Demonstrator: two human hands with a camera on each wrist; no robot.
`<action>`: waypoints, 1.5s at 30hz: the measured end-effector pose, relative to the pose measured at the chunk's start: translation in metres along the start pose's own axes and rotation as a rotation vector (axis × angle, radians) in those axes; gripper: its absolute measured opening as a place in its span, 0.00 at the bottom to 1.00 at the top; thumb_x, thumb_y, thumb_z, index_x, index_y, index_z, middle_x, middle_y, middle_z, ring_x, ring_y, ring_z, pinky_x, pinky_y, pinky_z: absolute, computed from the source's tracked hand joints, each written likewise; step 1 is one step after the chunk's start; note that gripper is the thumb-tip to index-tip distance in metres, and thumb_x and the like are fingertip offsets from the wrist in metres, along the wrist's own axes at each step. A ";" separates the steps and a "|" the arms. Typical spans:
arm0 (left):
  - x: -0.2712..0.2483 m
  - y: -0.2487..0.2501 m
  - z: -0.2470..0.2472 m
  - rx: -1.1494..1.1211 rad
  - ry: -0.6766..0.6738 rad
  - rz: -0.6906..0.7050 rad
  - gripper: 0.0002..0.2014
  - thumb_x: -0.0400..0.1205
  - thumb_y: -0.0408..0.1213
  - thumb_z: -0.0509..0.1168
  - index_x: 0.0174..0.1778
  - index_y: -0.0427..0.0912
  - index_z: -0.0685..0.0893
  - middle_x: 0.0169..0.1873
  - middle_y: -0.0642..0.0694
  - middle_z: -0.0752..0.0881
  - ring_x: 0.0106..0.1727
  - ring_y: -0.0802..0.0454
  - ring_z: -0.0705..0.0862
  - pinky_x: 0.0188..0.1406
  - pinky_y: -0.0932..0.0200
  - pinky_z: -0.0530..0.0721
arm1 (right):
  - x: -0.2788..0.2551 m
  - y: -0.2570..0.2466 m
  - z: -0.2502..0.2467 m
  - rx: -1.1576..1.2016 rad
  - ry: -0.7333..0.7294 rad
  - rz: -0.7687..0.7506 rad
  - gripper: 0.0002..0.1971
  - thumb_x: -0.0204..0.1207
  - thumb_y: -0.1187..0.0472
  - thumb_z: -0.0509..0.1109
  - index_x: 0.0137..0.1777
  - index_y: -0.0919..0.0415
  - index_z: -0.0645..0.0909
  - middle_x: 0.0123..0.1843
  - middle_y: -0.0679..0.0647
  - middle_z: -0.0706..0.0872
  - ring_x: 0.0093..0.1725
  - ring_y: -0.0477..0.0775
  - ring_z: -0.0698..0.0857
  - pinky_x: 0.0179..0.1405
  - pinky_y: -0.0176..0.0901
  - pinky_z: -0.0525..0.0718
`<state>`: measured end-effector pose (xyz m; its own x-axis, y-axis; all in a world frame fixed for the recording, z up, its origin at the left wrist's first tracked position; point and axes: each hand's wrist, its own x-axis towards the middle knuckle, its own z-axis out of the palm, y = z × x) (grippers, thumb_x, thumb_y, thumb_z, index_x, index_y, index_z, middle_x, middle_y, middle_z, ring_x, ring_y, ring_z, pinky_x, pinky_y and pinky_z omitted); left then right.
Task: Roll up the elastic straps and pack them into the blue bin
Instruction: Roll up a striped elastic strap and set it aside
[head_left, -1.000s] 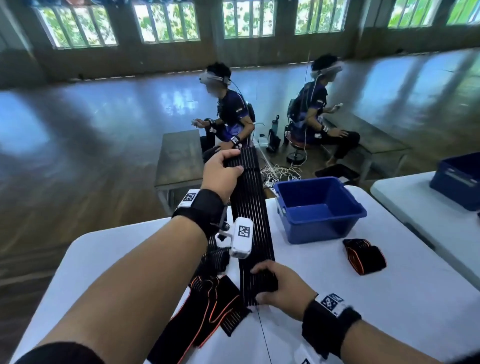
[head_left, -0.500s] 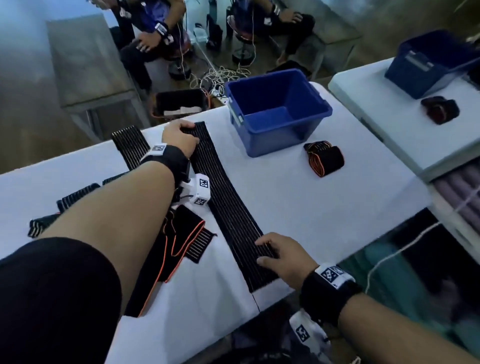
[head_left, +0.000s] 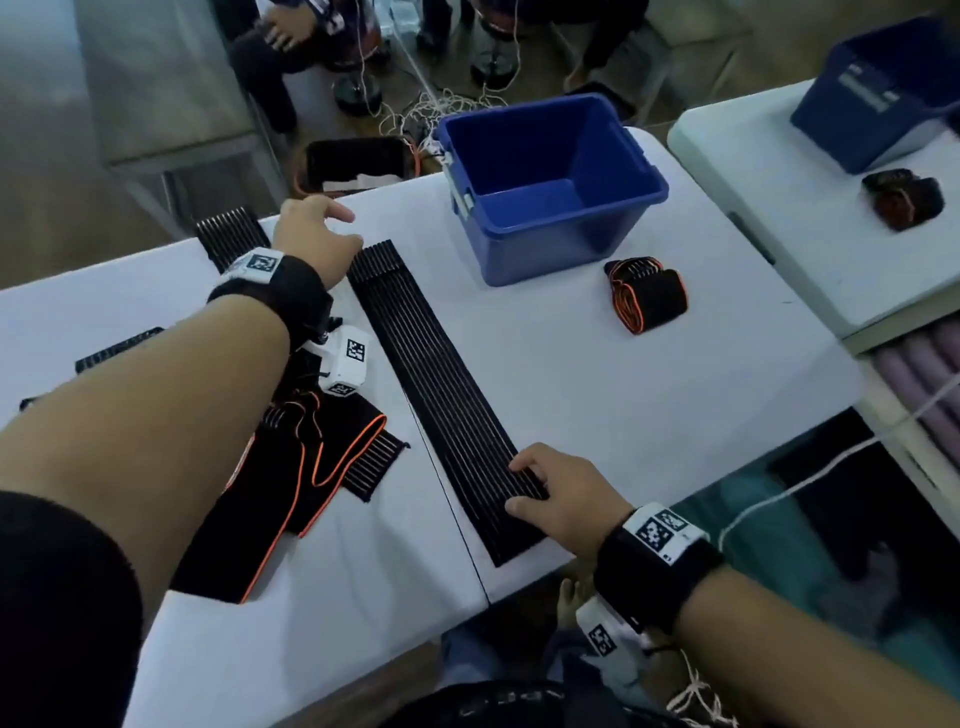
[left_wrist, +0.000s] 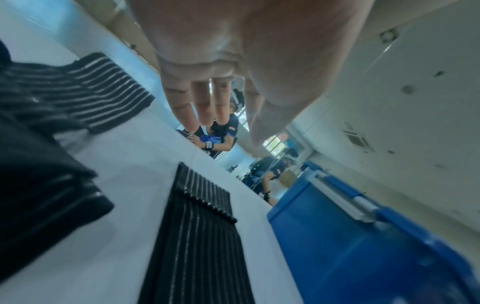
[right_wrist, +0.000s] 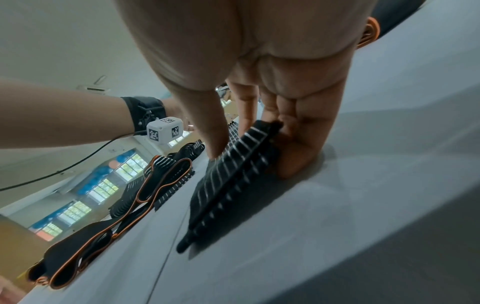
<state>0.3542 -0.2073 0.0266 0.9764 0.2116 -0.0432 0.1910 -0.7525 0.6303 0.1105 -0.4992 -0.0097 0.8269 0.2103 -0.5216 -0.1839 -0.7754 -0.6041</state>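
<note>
Ribbed black elastic under right fingers (right_wrist: 298, 131): curled, pinching near end of flat strap (head_left: 447, 400) off white table (head_left: 597, 395), thumb on top. Right hand (head_left: 563, 493) at 5 o'clock. Left fingers (left_wrist: 202, 102) straight, slightly spread, hovering past far strap end, probably not touching it. Left hand (head_left: 311, 239) at 11 o'clock. Blue bin (head_left: 550, 182) at 1 o'clock, nothing inside. Rolled strap (head_left: 647, 293) just beside bin. Loose orange-edged straps (head_left: 306, 467) at 8 o'clock.
</note>
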 end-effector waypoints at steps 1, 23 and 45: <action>-0.009 0.000 -0.005 -0.026 -0.016 0.020 0.12 0.78 0.42 0.72 0.57 0.50 0.87 0.65 0.44 0.83 0.58 0.47 0.84 0.61 0.56 0.79 | 0.001 0.001 -0.003 -0.025 -0.008 -0.014 0.17 0.78 0.49 0.73 0.66 0.47 0.77 0.55 0.45 0.80 0.57 0.48 0.80 0.58 0.42 0.78; -0.324 0.014 0.095 -0.265 0.039 -0.374 0.03 0.81 0.38 0.67 0.45 0.52 0.86 0.43 0.55 0.87 0.47 0.53 0.87 0.56 0.50 0.86 | 0.020 0.023 -0.008 0.048 0.012 -0.214 0.09 0.72 0.65 0.72 0.49 0.52 0.84 0.46 0.46 0.87 0.45 0.49 0.87 0.55 0.52 0.88; -0.404 0.011 0.115 0.107 -0.017 -0.023 0.21 0.78 0.30 0.70 0.68 0.45 0.83 0.57 0.47 0.89 0.61 0.45 0.81 0.63 0.52 0.78 | -0.023 0.062 -0.007 -0.536 -0.122 -0.646 0.16 0.80 0.57 0.67 0.67 0.58 0.82 0.63 0.54 0.77 0.59 0.57 0.78 0.60 0.51 0.81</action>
<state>-0.0268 -0.3726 -0.0384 0.9730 0.2196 -0.0706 0.2221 -0.8098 0.5430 0.0842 -0.5562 -0.0312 0.6140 0.7478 -0.2527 0.6069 -0.6519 -0.4546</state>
